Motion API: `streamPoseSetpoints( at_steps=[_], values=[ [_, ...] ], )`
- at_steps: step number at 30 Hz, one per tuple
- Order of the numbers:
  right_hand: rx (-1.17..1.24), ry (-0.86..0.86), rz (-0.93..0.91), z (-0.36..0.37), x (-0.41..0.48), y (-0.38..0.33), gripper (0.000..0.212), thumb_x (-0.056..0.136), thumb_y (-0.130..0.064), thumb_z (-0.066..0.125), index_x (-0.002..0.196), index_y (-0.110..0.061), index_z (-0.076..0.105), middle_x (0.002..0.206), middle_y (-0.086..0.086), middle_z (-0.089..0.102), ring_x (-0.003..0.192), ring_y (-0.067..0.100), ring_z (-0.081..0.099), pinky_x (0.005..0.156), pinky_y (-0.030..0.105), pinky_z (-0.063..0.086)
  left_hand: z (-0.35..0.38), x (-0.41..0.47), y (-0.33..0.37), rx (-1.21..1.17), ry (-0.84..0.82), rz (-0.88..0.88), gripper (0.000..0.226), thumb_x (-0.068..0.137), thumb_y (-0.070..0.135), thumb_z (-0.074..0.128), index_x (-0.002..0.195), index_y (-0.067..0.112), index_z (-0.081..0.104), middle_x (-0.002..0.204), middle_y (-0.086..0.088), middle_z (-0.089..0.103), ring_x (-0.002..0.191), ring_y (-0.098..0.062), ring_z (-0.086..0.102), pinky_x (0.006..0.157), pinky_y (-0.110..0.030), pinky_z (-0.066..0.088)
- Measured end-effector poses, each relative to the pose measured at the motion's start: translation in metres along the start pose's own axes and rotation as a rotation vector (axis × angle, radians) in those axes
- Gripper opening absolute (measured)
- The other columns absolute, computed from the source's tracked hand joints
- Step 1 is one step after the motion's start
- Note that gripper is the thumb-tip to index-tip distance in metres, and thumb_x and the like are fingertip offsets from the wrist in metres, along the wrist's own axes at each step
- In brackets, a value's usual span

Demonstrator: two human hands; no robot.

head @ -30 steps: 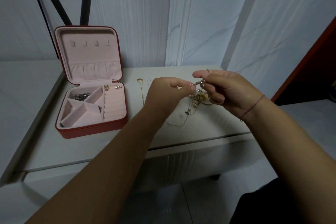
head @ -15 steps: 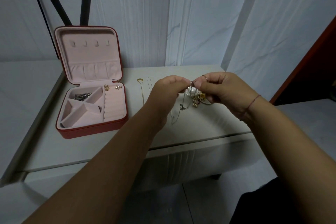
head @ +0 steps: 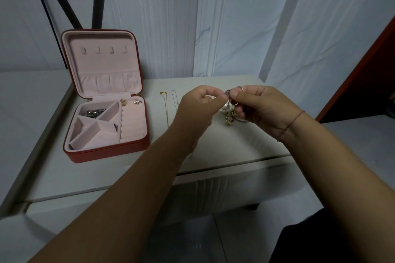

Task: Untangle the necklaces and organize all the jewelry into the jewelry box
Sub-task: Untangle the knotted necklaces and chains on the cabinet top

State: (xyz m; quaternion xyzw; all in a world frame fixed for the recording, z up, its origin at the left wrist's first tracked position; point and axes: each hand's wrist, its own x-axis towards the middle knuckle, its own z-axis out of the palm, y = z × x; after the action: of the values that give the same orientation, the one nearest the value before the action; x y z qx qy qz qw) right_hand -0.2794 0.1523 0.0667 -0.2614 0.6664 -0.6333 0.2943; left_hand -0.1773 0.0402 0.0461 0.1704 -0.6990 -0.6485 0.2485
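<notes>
Since half a second ago, the chain dangling under my left hand has gone from sight. It and my right hand both pinch the tangled necklaces in curled fingertips above the table. A gold necklace and a silver necklace lie straight beside the open jewelry box.

jewelry box red, lining pink | necklace gold | table cream
</notes>
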Motion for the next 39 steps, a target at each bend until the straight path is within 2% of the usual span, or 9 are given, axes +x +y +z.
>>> streamPoseSetpoints(
  at_steps=[3,7,14,17,20,26,32,36,39],
  values=[
    [0.001,-0.014,0.014,0.002,-0.0017,-0.0013,0.01,0.086,-0.012,0.065,0.089,-0.004,0.069,0.065,-0.001,0.058,0.052,0.007,0.05,0.058,0.021,0.041,-0.0001,-0.0001,-0.0011,0.048,0.051,0.077,0.004,0.089,0.02,0.063,0.087,0.018,0.066,0.044,0.013,0.041,0.04,-0.001,0.035,0.043,-0.014,0.031],
    [-0.027,-0.04,0.02,0.0045,-0.0044,-0.0031,0.046,0.069,-0.025,0.073,0.102,0.007,0.067,0.072,0.003,0.057,0.056,0.008,0.05,0.06,0.023,0.041,-0.0016,0.0003,-0.0017,0.093,0.093,0.196,0.003,0.087,0.017,0.066,0.086,0.015,0.066,0.044,0.007,0.037,0.041,-0.004,0.029,0.047,-0.02,0.032],
    [-0.017,-0.043,0.036,0.0087,-0.0068,-0.0035,0.044,0.068,-0.029,0.071,0.098,0.003,0.067,0.087,0.016,0.058,0.074,0.016,0.055,0.071,0.027,0.04,-0.0022,0.0018,-0.0074,0.211,0.178,0.375,0.007,0.082,0.018,0.072,0.078,0.014,0.068,0.047,0.003,0.044,0.041,-0.004,0.037,0.047,-0.012,0.033],
    [0.01,-0.041,0.032,0.008,-0.0076,-0.0052,0.034,0.073,-0.018,0.072,0.101,-0.003,0.064,0.094,0.017,0.063,0.083,0.022,0.058,0.075,0.027,0.047,-0.0014,0.0016,-0.0086,0.172,0.172,0.328,0.007,0.081,0.013,0.073,0.077,0.012,0.068,0.05,0.002,0.045,0.043,-0.003,0.038,0.048,-0.013,0.034],
    [0.054,0.039,0.034,0.0053,-0.0071,-0.0072,0.043,0.079,-0.002,0.07,0.119,-0.003,0.055,0.098,0.011,0.066,0.077,0.018,0.069,0.069,0.024,0.054,-0.0018,0.001,-0.0068,0.055,0.144,0.211,0.005,0.084,0.013,0.069,0.082,0.009,0.068,0.057,-0.003,0.049,0.047,-0.003,0.04,0.048,-0.016,0.037],
    [-0.072,0.055,0.048,0.0021,-0.0082,-0.0073,0.029,0.086,-0.007,0.066,0.112,0.002,0.058,0.087,0.015,0.068,0.068,0.017,0.07,0.069,0.027,0.058,-0.0021,0.0008,-0.0048,-0.127,0.069,0.006,0.009,0.091,0.011,0.057,0.086,0.011,0.064,0.063,-0.003,0.048,0.042,-0.003,0.036,0.039,-0.017,0.03],
    [-0.077,0.025,0.101,0.0031,-0.0064,-0.0022,0.025,0.091,-0.004,0.058,0.108,0.014,0.06,0.087,0.018,0.066,0.07,0.015,0.07,0.076,0.027,0.057,-0.0002,0.0047,-0.0083,-0.172,0.036,-0.03,0.013,0.093,0.009,0.054,0.085,0.011,0.064,0.065,-0.002,0.053,0.053,-0.008,0.043,0.05,-0.02,0.037],
    [0.02,0.019,0.116,0.0026,-0.005,-0.0031,0.026,0.091,-0.003,0.057,0.113,0.012,0.06,0.101,0.024,0.067,0.082,0.02,0.071,0.078,0.027,0.058,0.0003,0.0056,-0.0086,-0.24,0.024,-0.057,0.015,0.093,0.007,0.051,0.084,0.012,0.063,0.064,-0.001,0.054,0.054,-0.009,0.043,0.054,-0.022,0.036],
    [-0.028,0.018,0.059,0.0019,-0.0066,-0.0052,0.021,0.092,-0.003,0.055,0.111,0.004,0.063,0.101,0.02,0.068,0.079,0.018,0.072,0.078,0.03,0.057,-0.0006,0.0064,-0.0084,-0.284,0.024,-0.087,0.015,0.093,0.009,0.051,0.083,0.013,0.061,0.062,0.001,0.054,0.053,-0.009,0.04,0.053,-0.023,0.032]
  ],
)
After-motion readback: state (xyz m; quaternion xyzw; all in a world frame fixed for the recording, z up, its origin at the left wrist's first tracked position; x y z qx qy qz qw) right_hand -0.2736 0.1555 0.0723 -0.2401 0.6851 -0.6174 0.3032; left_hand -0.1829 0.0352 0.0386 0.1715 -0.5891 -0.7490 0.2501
